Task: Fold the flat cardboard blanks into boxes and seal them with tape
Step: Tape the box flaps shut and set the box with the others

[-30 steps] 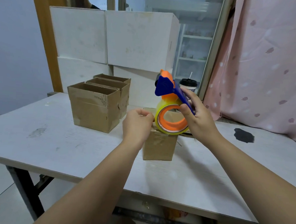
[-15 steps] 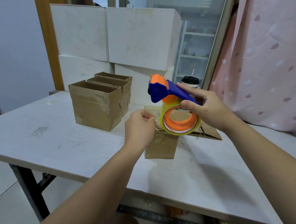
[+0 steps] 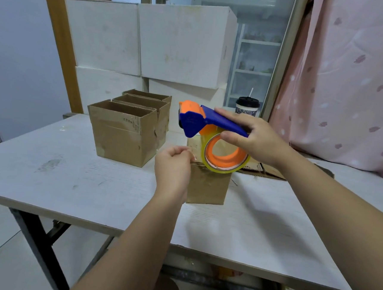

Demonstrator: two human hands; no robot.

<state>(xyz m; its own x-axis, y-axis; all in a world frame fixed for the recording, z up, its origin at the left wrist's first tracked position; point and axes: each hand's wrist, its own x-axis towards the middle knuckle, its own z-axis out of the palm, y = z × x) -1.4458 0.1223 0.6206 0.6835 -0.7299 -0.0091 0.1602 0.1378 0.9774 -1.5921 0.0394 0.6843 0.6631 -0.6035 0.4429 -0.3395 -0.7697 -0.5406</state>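
Box (image 3: 208,186) stands beside left hand (image 3: 173,166), under right hand's (image 3: 260,142) dispenser (image 3: 201,120).

A small brown cardboard box (image 3: 208,184) is standing upright at mid-table, its top flaps closed. A blue-and-orange tape dispenser (image 3: 198,120) is being gripped by the right hand (image 3: 258,140) just above it, with its roll of clear tape (image 3: 220,169) hanging at the box's top edge. The left hand (image 3: 173,166) is pinching at the box's top left corner, apparently on the tape's end. Three open-topped boxes (image 3: 121,138) are standing in a row to the left, and flat blanks (image 3: 271,173) are lying behind the small box.
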